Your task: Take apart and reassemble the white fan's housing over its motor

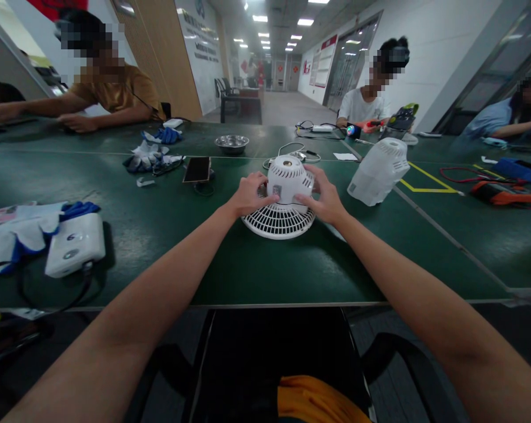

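Note:
A white electric fan head point(287, 191) rests grille-down on the green table in front of me, its slotted motor housing upward. My left hand point(251, 197) grips the housing's left side, thumb along its near face. On the opposite side my right hand point(324, 197) wraps round the housing, its thumb also on the near face. Beneath both hands the round grille point(278, 223) spreads out over the table. Some of the fingers are hidden behind the housing. To the right stands another white plastic part point(377, 172) with slots near its top, apart from my hand.
A metal bowl point(232, 144), a phone point(197, 170) and a white cable point(294, 151) lie farther back. At left are gloves point(24, 232) and a white power bank point(76, 244); at right, an orange multimeter point(506, 192). Several people sit around the table.

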`<state>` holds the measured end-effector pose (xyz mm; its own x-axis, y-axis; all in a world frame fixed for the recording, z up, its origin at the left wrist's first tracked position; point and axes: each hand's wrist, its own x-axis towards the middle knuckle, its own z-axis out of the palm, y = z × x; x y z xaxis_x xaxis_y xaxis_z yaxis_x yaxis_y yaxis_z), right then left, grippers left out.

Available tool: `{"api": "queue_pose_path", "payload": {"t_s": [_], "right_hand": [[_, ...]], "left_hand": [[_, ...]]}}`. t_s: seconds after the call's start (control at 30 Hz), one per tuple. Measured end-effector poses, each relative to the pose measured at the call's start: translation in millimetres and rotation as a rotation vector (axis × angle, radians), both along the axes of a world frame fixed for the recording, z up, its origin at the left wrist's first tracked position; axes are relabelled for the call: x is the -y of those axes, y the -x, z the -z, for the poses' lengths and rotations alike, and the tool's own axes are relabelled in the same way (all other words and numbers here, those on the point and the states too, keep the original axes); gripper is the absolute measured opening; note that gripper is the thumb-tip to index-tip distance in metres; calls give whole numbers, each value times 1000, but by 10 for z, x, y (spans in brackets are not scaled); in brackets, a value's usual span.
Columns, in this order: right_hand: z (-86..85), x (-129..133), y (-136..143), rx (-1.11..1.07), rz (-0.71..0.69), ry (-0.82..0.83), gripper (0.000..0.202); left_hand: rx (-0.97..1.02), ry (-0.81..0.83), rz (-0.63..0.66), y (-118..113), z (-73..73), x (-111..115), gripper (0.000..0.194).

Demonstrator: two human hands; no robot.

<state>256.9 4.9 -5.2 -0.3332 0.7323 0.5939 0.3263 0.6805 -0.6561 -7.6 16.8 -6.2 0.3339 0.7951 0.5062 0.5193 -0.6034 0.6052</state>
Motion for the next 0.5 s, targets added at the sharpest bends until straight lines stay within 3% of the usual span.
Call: {"api": "queue_pose_path", "payload": {"t_s": [0.17,0.5], "right_hand": [[-32,51,7,6,6,-14,76],[-9,19,-11,28,-66,28,76]], "left_hand": [[-136,-56,-33,5,-28,5,49],[-137,-68,24,41,-41,17,49]]}}
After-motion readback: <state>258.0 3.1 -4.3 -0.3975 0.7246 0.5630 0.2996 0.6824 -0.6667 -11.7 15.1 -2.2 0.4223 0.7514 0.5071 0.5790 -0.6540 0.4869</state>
